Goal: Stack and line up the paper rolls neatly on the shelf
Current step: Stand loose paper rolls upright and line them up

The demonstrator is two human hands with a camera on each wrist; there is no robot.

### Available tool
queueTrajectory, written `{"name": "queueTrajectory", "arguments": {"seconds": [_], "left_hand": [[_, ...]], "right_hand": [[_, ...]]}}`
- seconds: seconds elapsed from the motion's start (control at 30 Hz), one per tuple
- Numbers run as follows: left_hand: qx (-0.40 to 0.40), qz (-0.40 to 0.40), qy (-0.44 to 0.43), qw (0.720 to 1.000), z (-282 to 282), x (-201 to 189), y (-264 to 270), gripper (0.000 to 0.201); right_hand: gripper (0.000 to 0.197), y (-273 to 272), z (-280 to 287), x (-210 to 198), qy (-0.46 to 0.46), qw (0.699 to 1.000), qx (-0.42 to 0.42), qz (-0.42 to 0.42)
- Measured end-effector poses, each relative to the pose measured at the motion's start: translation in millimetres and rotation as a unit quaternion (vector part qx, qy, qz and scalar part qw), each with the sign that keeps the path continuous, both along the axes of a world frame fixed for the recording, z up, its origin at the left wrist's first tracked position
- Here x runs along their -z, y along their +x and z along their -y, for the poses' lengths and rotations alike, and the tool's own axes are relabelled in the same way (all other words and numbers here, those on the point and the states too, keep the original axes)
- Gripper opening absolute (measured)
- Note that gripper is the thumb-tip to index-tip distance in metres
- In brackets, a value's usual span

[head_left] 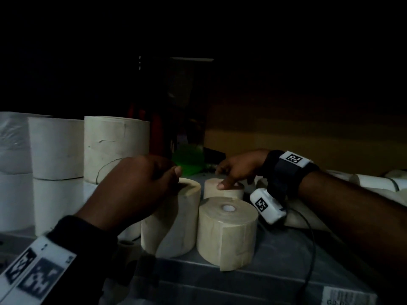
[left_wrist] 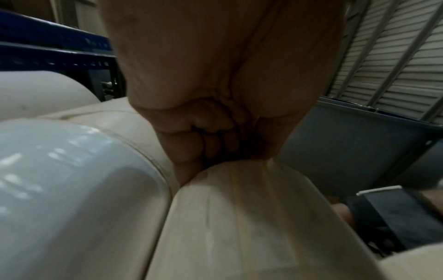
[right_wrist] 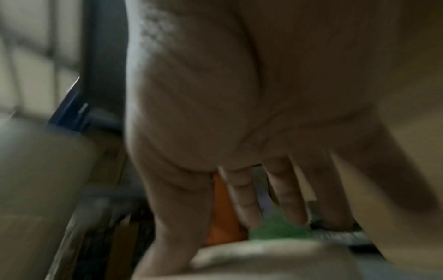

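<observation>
The left hand (head_left: 134,190) curls over the top rim of an upright cream paper roll (head_left: 176,219), fingers hooked into its core. The right hand (head_left: 240,167) rests spread on a smaller roll (head_left: 223,190) behind, thumb on its top; whether it grips is unclear. A 3rd roll (head_left: 228,233) stands in front, just beside both, on the grey shelf (head_left: 275,269). Stacked rolls (head_left: 57,150), 2 high, line the left.

Cream paper rolls (head_left: 226,232) stand upright, clustered beside stacked white rolls (head_left: 57,148).
</observation>
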State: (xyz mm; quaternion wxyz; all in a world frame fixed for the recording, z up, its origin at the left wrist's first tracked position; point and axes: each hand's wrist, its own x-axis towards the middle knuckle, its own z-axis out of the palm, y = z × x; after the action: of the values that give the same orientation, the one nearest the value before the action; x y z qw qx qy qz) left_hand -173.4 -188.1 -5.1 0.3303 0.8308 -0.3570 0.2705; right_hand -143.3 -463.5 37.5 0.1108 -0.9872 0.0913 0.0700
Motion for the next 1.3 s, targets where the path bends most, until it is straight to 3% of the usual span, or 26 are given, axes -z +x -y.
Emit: {"name": "queueTrajectory", "arguments": {"seconds": [0.1,0.3,0.43,0.63,0.77,0.87,1.0,1.3], "left_hand": [[0.006,-0.01,-0.002,1.0,-1.8,1.1,0.8,0.028],[0.035,-0.045,-0.043,0.997,-8.8,1.2,2.1,0.022],[0.064,-0.046,-0.104,0.991,-22.7,8.3,-6.1,0.017],[0.03,-0.02,-0.062,0.997,-37.7,28.7,-13.1,0.054],[-0.006,-0.016,-0.109,0.994,-30.1,45.0,-15.6,0.06],[-0.026,-0.018,-0.123,0.992,-27.1,50.2,-12.9,0.056],[-0.019,-0.027,-0.145,0.989,-29.6,49.1,-13.4,0.039],[-0.016,-0.051,-0.196,0.979,-31.6,58.2,-6.9,0.032]], "right_hand": [[0.054,-7.9,-7.2,1.5,0.021,1.0,-0.018,0.002],[0.092,-1.8,-12.6,19.7,-0.069,0.996,-0.048,-0.027],[0.087,-2.5,-16.0,23.6,-0.098,0.993,-0.068,0.022],[0.086,-36.1,-26.6,-37.8,0.03,0.988,-0.078,0.13],[0.072,-66.8,-63.5,-78.7,0.094,0.97,-0.13,0.185],[0.07,-75.4,-92.9,-86.2,0.123,0.964,-0.154,0.181],[0.076,-71.4,-122.7,-79.8,0.074,0.968,-0.167,0.173],[0.073,-59.1,-137.9,-65.6,-0.023,0.972,-0.158,0.17]]}}
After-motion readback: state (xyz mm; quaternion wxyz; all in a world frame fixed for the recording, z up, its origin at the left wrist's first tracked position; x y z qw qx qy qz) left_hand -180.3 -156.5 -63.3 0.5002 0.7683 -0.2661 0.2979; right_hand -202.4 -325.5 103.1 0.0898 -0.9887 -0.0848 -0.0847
